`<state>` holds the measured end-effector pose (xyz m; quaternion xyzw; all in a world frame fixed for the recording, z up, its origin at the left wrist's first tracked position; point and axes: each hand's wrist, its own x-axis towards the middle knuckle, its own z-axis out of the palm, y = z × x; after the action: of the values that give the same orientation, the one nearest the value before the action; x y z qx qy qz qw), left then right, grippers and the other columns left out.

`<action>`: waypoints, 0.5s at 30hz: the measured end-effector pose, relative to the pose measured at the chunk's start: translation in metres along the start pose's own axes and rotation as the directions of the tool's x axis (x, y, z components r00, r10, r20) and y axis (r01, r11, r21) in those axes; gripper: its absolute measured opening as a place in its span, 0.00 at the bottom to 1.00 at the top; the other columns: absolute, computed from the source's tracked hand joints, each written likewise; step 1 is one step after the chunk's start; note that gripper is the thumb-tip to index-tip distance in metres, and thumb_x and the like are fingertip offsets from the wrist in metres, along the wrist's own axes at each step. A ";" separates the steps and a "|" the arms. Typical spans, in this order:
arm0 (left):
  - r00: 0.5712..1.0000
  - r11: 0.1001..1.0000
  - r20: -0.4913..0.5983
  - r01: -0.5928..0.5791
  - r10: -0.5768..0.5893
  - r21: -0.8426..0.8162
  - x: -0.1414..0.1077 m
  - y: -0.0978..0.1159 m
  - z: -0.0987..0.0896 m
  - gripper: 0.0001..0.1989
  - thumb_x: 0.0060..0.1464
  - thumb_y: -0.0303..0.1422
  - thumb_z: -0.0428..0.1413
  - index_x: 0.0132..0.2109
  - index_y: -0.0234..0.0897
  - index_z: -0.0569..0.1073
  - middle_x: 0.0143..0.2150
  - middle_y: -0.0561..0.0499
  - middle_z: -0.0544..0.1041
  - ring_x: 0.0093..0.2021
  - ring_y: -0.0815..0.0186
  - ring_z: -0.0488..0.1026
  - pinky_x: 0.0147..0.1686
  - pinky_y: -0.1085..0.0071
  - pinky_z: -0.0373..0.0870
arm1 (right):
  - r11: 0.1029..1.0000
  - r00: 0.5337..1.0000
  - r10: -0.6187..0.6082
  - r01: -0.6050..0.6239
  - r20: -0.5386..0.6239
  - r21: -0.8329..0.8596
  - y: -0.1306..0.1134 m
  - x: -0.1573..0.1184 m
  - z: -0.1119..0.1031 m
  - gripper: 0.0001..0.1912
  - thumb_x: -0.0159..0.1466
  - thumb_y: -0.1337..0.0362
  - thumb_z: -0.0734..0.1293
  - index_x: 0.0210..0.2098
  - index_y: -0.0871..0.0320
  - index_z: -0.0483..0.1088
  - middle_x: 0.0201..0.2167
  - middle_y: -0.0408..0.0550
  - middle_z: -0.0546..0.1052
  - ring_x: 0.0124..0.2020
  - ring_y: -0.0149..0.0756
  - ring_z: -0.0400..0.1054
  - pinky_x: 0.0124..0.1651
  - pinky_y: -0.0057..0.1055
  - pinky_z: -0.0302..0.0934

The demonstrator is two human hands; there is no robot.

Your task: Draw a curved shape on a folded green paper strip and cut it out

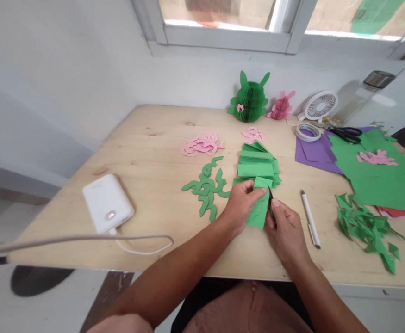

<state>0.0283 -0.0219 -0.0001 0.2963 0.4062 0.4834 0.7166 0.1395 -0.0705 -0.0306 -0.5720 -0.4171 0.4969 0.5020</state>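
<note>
My left hand [242,203] pinches a folded piece of green paper [257,217] with curved pencil-like lines on it, thumb on top. At the paper's right edge, my right hand [287,229] is closed around slim black scissors [271,208], their handles mostly hidden by the fingers. Just beyond my hands lies a stack of folded green paper strips [256,170]. Left of my left hand are several curved green paper cutouts [207,188]. To the right of my right hand rests a white pen [310,219].
Pink cutouts [204,145], a green paper figure [250,104] and a pink one [281,107] stand or lie farther back. On the right are a fan [322,105], a bottle [351,104], tape [308,132], other scissors [346,134] and green scraps [364,226]. A power bank [107,201] lies left.
</note>
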 end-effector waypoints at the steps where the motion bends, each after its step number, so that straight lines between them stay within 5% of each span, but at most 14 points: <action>1: 1.000 1.000 0.000 0.003 -0.003 0.000 0.000 0.000 0.000 0.10 0.38 0.35 0.62 0.27 0.34 0.72 0.24 0.55 0.71 0.23 0.73 0.64 0.25 0.75 0.61 | 1.000 1.000 -0.001 0.001 -0.003 -0.003 0.000 0.000 0.000 0.26 0.64 0.46 0.62 0.17 0.56 0.57 0.13 0.36 0.55 0.17 0.26 0.47 0.21 0.29 0.39; 15: 1.000 0.999 0.020 -0.022 0.023 -0.034 0.002 0.001 -0.002 0.11 0.38 0.36 0.63 0.26 0.35 0.70 0.24 0.55 0.70 0.25 0.73 0.64 0.27 0.75 0.61 | 0.999 1.000 -0.024 0.024 0.007 -0.025 0.002 0.000 -0.001 0.26 0.65 0.48 0.61 0.18 0.56 0.56 0.14 0.37 0.56 0.18 0.27 0.47 0.22 0.29 0.40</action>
<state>0.0269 -0.0193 -0.0008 0.2934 0.3873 0.4952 0.7202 0.1404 -0.0710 -0.0324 -0.5716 -0.4319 0.4873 0.4993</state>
